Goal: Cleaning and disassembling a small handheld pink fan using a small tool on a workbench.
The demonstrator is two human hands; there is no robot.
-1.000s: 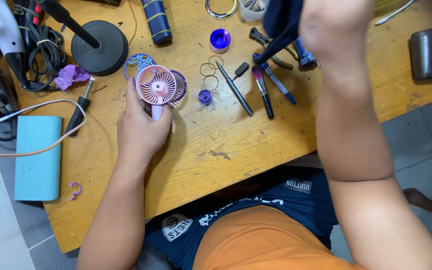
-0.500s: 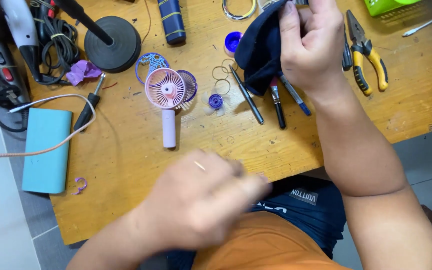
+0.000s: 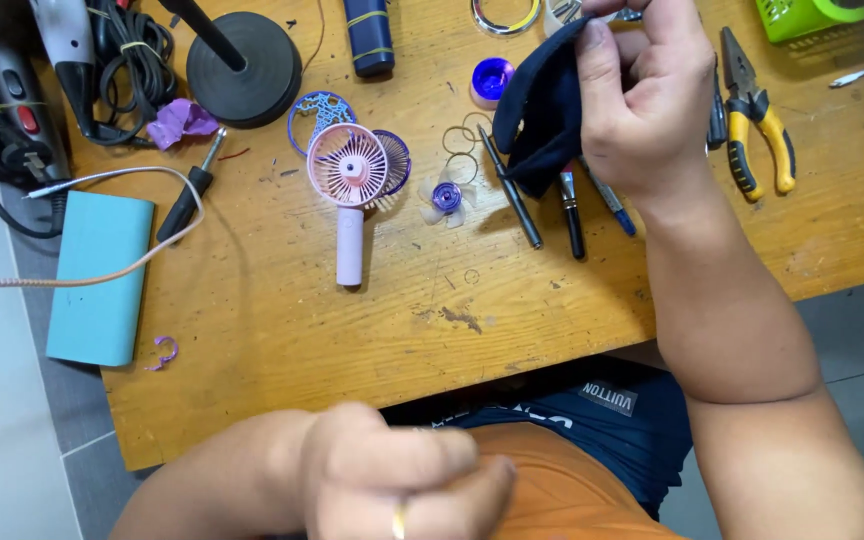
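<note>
The right hand (image 3: 642, 100) pinched a soft dark-blue cloth (image 3: 542, 110) above the far side of the scuffed wooden worktop (image 3: 402, 300), apparently bunched for wiping. The left hand (image 3: 402, 480) hung near the lap, curled and holding nothing visible. A pink plastic handheld fan (image 3: 349, 190) lay flat, its round grille facing up.

Right hand (image 3: 642, 95): upper right of frame, fingers gripping a dark blue cloth (image 3: 542, 110).
Left hand (image 3: 402, 480): bottom centre, closed, off the wooden table (image 3: 432, 310).
Pink handheld fan (image 3: 349, 195): upper centre, lying flat.
Pliers (image 3: 757, 110): right of cloth.
</note>
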